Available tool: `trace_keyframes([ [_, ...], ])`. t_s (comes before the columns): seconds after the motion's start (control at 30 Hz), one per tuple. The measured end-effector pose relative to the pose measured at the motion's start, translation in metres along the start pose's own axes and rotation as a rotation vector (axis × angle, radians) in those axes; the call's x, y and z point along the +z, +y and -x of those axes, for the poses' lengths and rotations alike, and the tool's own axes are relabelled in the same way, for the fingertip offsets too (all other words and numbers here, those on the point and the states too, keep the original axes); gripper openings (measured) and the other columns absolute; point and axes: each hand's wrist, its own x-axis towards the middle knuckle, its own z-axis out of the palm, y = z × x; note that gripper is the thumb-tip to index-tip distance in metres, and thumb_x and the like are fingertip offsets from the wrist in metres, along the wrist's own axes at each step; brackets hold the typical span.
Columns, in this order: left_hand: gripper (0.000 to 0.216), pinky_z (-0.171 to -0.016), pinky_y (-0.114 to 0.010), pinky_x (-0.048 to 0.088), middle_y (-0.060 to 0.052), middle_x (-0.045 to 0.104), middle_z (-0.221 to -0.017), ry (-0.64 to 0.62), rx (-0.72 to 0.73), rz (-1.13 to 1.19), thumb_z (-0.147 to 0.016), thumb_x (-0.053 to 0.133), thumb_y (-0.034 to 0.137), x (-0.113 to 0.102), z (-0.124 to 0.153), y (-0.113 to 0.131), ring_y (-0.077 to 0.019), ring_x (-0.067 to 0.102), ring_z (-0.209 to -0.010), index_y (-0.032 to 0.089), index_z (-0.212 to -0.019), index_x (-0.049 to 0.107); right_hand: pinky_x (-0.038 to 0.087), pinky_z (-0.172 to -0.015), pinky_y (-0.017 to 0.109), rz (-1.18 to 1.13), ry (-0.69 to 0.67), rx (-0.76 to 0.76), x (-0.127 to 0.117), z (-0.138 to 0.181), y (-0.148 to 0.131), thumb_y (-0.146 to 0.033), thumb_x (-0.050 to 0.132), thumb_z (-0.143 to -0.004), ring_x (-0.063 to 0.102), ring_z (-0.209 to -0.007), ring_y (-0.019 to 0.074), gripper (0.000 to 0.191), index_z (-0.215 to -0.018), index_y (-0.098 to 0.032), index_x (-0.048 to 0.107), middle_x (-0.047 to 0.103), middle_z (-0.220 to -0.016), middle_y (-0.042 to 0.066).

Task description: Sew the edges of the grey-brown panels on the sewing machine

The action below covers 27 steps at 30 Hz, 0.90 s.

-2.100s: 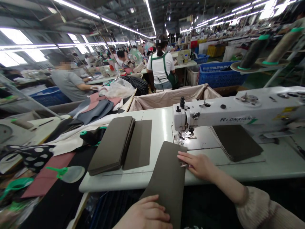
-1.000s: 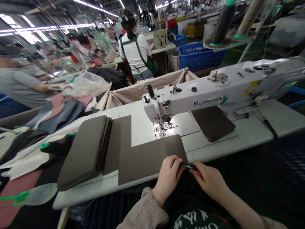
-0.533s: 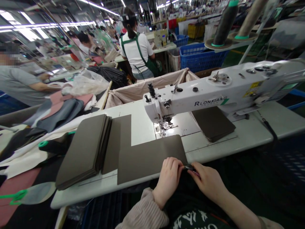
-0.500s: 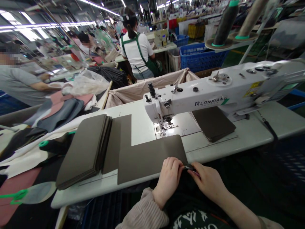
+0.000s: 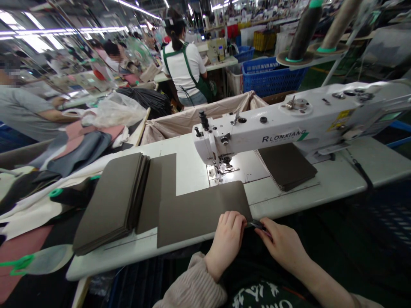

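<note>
My left hand (image 5: 227, 235) is closed on the near right corner of a flat grey-brown panel (image 5: 195, 214) at the table's front edge. In my right hand (image 5: 282, 239) are small thread snips (image 5: 257, 224), dark at the tip with a bit of pink by the fingers; their tip meets the panel's corner beside my left fingertips. The panel lies in front of the sewing machine's lit needle area (image 5: 221, 169), its left end over another grey-brown piece (image 5: 157, 184). Whatever the left fingertips pinch at the corner is too small to make out.
A thick stack of grey-brown panels (image 5: 107, 201) stands on the left of the table (image 5: 189, 149). Under the machine arm (image 5: 257, 132) lies another stack (image 5: 289, 167). Thread cones (image 5: 305, 32) rise at the upper right. Fabric pieces (image 5: 80, 145) and co-workers are further left and behind.
My right hand and the snips have shifted slightly right, away from my left fingers. The left hand and the panel stay nearly in place.
</note>
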Motion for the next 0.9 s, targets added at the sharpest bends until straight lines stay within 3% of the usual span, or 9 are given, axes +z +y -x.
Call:
trace_keyframes([
  [0.17, 0.008, -0.082, -0.037, 0.043, -0.006, 0.058, -0.102, -0.039, 0.038, -0.037, -0.099, 0.048, 0.017, -0.003, -0.001, -0.001, -0.0222, 0.052, -0.093, 0.019, -0.1, 0.056, 0.035, -0.058, 0.03, 0.003, 0.01, -0.005, -0.001, -0.002, 0.001, -0.037, 0.041, -0.1, 0.062, -0.067, 0.0187, 0.02, -0.093, -0.024, 0.054, 0.065, -0.08, 0.0],
  [0.6, 0.005, -0.08, -0.036, 0.043, -0.002, 0.059, -0.092, -0.069, -0.069, 0.085, -0.096, 0.053, 0.017, -0.01, -0.007, 0.005, -0.0199, 0.053, -0.086, 0.019, -0.091, 0.053, 0.037, -0.059, 0.029, -0.029, 0.036, -0.039, 0.001, -0.004, -0.003, -0.035, 0.042, -0.099, 0.064, -0.069, 0.0184, 0.018, -0.094, -0.023, 0.056, 0.067, -0.081, 0.001],
  [0.9, 0.005, -0.083, -0.037, 0.044, -0.003, 0.062, -0.091, -0.058, -0.059, 0.114, -0.095, 0.055, 0.017, -0.01, -0.006, 0.007, -0.0201, 0.056, -0.087, 0.019, -0.09, 0.055, 0.034, -0.055, 0.028, -0.009, 0.044, -0.042, 0.002, -0.01, -0.008, -0.032, 0.04, -0.1, 0.063, -0.063, 0.016, 0.023, -0.083, -0.024, 0.052, 0.066, -0.075, -0.001],
])
